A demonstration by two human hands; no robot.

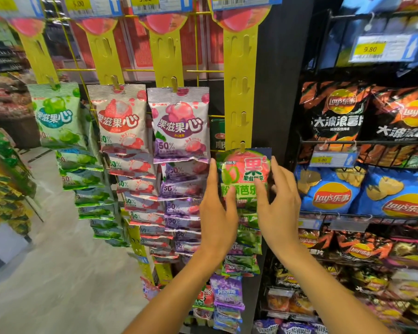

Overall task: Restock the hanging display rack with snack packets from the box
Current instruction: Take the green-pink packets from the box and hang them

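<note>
A green and pink snack packet [245, 173] is held up against the rightmost yellow hanging strip [240, 92], its top edge at a clip near the strip's lower end. My left hand [216, 210] pinches the packet's left side, thumb on the front. On the right side my right hand [279, 208] pinches it, with the thumb on the front and the index finger along the edge. More green packets [247, 239] hang below on the same strip. The upper clips of this strip are bare. The box is not in view.
Three other yellow strips to the left carry green [56, 116], red-white [121, 121] and purple [179, 124] packets in long columns. A black wire rack of crisp bags [333, 112] stands close on the right. Open aisle floor [58, 261] lies at lower left.
</note>
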